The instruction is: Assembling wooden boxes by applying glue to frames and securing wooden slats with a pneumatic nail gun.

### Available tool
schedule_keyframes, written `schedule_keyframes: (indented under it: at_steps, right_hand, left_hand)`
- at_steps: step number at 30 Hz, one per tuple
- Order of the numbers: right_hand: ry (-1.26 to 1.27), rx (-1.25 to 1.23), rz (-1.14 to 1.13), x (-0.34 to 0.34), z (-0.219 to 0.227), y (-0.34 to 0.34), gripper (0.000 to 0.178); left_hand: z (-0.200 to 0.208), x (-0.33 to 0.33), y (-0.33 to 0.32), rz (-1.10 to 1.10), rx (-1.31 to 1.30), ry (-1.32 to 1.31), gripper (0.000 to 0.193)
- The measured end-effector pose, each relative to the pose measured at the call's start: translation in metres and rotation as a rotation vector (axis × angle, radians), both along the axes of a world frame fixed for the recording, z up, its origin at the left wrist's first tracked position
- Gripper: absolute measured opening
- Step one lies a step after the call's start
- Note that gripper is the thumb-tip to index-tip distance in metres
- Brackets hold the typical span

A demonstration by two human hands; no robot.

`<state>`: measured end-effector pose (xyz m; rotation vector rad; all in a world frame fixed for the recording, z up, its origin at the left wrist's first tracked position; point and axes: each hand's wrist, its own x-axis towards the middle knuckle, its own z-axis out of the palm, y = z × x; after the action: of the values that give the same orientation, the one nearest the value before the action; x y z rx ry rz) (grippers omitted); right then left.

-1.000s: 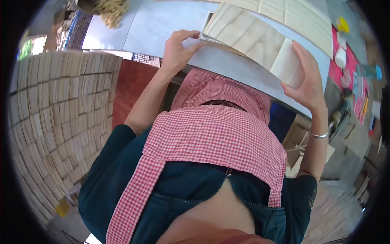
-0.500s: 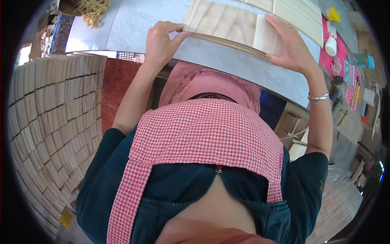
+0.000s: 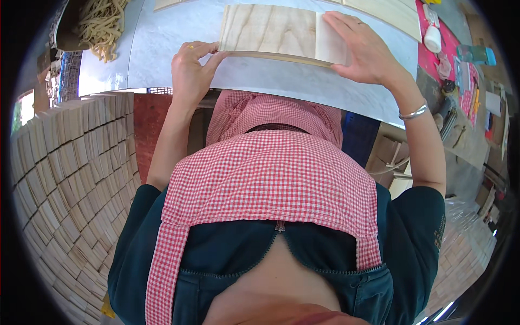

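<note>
A flat, pale wooden board [image 3: 271,30] with wavy brown grain lies lengthwise above the grey marbled tabletop, a plainer, lighter section [image 3: 331,46] at its right end. A thin darker line runs along its near edge; whether it is one piece or layers, I cannot tell. My left hand [image 3: 192,67] pinches the near left corner between thumb and fingers. At the other end, my right hand [image 3: 368,51] is closed around the lighter section, thumb at the near edge and fingers over the top. The underside of the board is hidden.
Beyond the board lie more pale wooden panels [image 3: 384,16]. A box of curly shavings [image 3: 100,27] stands far left. Stacked wooden pieces [image 3: 70,146] rise beside me on the left. To the right, a white bottle [image 3: 432,39] and a teal-lidded jar [image 3: 476,54] stand by pink cloth.
The view has shifted, so the tabletop and board appear further left and more level. Both hands keep their hold on the board's two ends.
</note>
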<state>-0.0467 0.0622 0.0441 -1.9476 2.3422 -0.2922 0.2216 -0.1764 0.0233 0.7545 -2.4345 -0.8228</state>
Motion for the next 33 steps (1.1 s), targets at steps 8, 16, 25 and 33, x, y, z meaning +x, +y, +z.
schedule_keyframes:
  at_steps: [8,16,25,33]
  right_hand:
    - [-0.024,-0.479,-0.255,-0.008,-0.006,0.049,0.047]
    - [-0.212,-0.276,-0.551,0.045,-0.012,0.082,0.009]
    - [-0.147,-0.312,-0.547,0.043,-0.02,0.078,0.014]
    - [-0.528,-0.356,-0.462,0.023,-0.027,0.089,0.012]
  left_hand:
    - [-0.002,0.001,-0.004,-0.009,-0.051,-0.007,0.024]
    - [0.005,-0.002,-0.007,-0.005,-0.078,-0.116,0.023]
    - [0.015,-0.004,-0.007,0.008,-0.083,-0.222,0.022]
    - [0.008,0.0,-0.009,-0.029,-0.16,-0.185,0.023]
